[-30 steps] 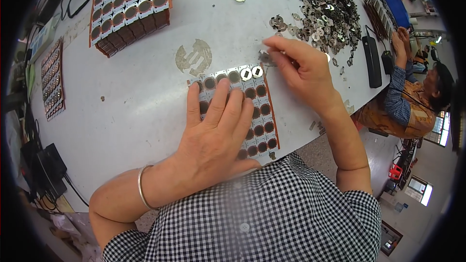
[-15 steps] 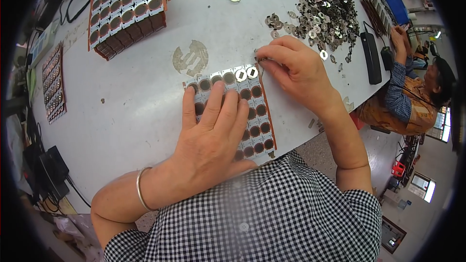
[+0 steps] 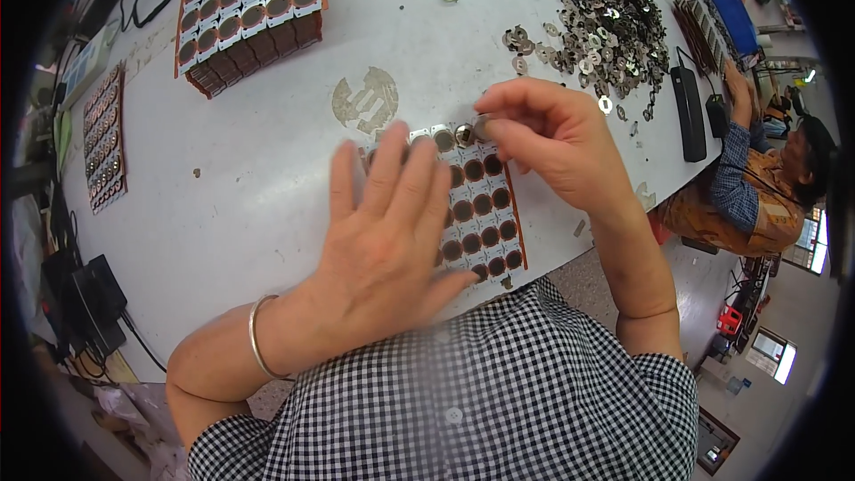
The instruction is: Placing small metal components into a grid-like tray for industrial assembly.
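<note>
Centre frame: left hand (image 3: 392,240) lies spread flat, pinning the cell tray (image 3: 481,214). Right hand (image 3: 557,147) pinches a small metal disc (image 3: 482,127) at the tray's top edge. Disc likely light, stiff, slippery; grip by rim.

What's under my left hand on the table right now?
The left hand lies flat on a grid tray of round brown cells. Only the tray's right columns and top row show; the cells beneath the palm are hidden.

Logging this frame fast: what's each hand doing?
Left hand: open, flat on the grid tray.
Right hand: fingertips pinched on a small metal disc at the tray's top row.
</note>
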Demonstrator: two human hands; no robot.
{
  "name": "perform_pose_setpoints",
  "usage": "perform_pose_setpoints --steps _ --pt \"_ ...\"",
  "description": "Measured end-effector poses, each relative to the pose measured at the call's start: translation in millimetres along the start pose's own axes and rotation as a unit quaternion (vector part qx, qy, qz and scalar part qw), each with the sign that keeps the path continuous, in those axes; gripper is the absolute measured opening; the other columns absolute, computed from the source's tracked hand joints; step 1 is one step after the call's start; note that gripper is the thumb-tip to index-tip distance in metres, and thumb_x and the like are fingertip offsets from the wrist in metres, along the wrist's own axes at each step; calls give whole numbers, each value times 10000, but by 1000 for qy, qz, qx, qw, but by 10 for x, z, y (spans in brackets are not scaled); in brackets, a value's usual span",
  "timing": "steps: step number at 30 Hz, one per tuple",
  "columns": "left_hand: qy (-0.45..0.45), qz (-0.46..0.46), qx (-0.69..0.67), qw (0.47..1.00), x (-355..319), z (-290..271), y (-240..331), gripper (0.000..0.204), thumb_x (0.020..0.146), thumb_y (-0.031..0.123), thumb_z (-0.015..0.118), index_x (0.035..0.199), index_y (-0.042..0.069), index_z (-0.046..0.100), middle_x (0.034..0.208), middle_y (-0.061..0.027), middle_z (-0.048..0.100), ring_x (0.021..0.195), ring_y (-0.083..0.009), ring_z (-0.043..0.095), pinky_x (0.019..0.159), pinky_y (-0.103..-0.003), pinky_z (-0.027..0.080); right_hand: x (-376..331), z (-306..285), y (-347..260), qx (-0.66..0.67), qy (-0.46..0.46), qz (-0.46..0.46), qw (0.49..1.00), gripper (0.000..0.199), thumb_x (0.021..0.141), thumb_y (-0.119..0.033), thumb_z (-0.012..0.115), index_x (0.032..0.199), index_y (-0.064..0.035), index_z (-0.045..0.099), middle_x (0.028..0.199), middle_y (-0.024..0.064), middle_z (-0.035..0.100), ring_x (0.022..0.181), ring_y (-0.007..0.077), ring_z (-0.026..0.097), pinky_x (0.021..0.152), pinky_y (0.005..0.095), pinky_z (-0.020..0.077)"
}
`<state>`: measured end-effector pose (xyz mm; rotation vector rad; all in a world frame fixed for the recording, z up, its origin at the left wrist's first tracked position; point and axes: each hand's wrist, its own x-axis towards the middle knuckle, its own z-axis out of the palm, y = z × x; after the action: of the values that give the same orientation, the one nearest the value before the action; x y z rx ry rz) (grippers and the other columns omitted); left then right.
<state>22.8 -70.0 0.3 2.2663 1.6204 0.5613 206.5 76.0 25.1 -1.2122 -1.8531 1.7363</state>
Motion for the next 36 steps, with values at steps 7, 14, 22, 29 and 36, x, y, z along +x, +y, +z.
perform_pose_setpoints --steps 7,14,22,29,36 --pt "0 -23 4 1000 -10 49 -40 1023 702 516 832 1382 -174 502 1474 -346 444 1439 -509 372 1165 -658 249 78 177 121 -6 -1 -29 1000 196 957 -13 674 1147 2 719 861 -39 681 702 9 597 620 182 492" --pt "9 -19 26 999 -7 74 -32 1034 698 545 818 1375 -176 515 1456 -348 461 1421 -505 395 1162 -659 268 55 233 126 -104 31 -99 989 168 964 -8 667 1120 9 725 893 -22 698 726 13 601 652 173 492" --pt "16 -17 31 999 -17 101 -33 1026 696 549 813 1366 -172 526 1458 -341 465 1416 -505 397 1157 -659 274 37 315 179 -103 31 -53 993 153 927 0 712 1079 -3 726 876 -2 694 718 33 599 633 196 490" --pt "14 -20 38 999 -18 104 -23 1033 697 549 813 1379 -167 513 1478 -335 448 1417 -499 394 1160 -653 271 31 343 233 -244 75 -217 942 146 891 -7 750 1036 -11 741 861 39 684 686 80 594 615 233 486" --pt "32 -29 15 999 -27 126 -45 1063 699 549 818 1361 -215 490 1483 -360 429 1433 -500 385 1181 -613 285 48 322 342 -305 113 -267 907 185 856 -18 783 1038 -15 748 889 73 675 716 154 628 618 271 509"
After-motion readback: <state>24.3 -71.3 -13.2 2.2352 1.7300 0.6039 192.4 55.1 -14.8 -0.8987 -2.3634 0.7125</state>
